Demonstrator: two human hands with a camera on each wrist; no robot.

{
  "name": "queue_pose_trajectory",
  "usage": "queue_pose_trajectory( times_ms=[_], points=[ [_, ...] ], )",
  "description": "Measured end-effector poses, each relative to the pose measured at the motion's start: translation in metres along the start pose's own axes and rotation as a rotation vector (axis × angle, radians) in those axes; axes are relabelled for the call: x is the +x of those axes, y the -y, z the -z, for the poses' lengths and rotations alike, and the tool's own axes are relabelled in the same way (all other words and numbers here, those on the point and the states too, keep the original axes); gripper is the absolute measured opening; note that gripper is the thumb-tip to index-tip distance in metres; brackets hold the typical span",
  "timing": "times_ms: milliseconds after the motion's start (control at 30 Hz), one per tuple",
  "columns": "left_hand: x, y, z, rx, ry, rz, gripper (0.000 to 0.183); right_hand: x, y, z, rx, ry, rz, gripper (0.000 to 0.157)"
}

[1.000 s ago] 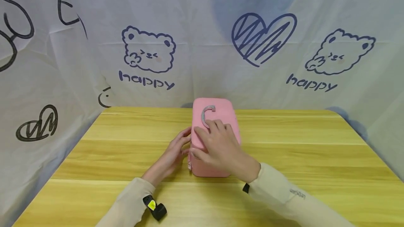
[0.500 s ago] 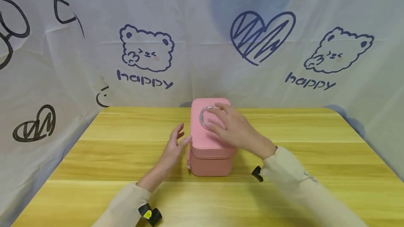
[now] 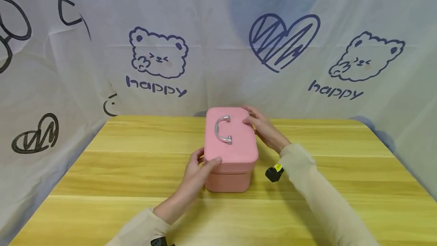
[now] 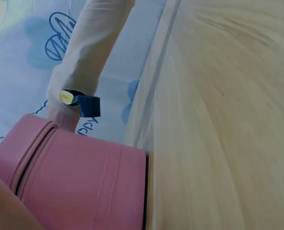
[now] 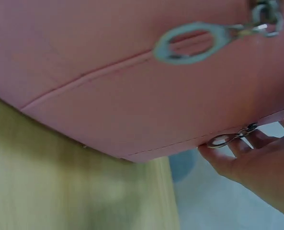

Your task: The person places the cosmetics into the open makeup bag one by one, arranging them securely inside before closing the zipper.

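A pink vanity case [image 3: 229, 155] stands upright on the table, its lid down and a silver handle [image 3: 218, 129] on top. My left hand [image 3: 196, 177] holds its near left corner, thumb on the lid's edge and fingers along the left side. At the far right corner my right hand [image 3: 264, 126] holds the lid, thumb on top and fingers behind the case. In the right wrist view, the right fingers [image 5: 218, 160] lie by a metal zipper pull [image 5: 223, 140]; whether they pinch it is unclear. Another zipper pull [image 5: 192, 43] hangs closer to that camera.
The wooden table [image 3: 119, 170] extends to both sides of the case. Behind it hangs a white cloth [image 3: 218, 75] printed with bears and hearts. A small black wrist camera [image 3: 274, 174] hangs beneath the right sleeve.
The right hand has left the handle and moved to the far right corner. My left hand has come in against the near left corner, thumb onto the lid. The case has turned slightly.
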State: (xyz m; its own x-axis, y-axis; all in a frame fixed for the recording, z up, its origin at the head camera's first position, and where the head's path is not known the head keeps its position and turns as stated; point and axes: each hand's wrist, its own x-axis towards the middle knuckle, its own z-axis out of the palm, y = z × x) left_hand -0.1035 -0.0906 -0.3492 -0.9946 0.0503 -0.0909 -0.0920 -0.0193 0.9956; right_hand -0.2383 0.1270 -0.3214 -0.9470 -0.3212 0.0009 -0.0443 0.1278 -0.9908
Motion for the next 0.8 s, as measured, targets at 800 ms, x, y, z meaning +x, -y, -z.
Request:
queue_pose_trajectory(
  times_ms=[800],
  points=[
    [0.06,0.007,0.03,-0.174,0.344,-0.024,0.065,-0.056,0.001,-0.009,-0.073,-0.423,-0.055,0.067]
  ],
)
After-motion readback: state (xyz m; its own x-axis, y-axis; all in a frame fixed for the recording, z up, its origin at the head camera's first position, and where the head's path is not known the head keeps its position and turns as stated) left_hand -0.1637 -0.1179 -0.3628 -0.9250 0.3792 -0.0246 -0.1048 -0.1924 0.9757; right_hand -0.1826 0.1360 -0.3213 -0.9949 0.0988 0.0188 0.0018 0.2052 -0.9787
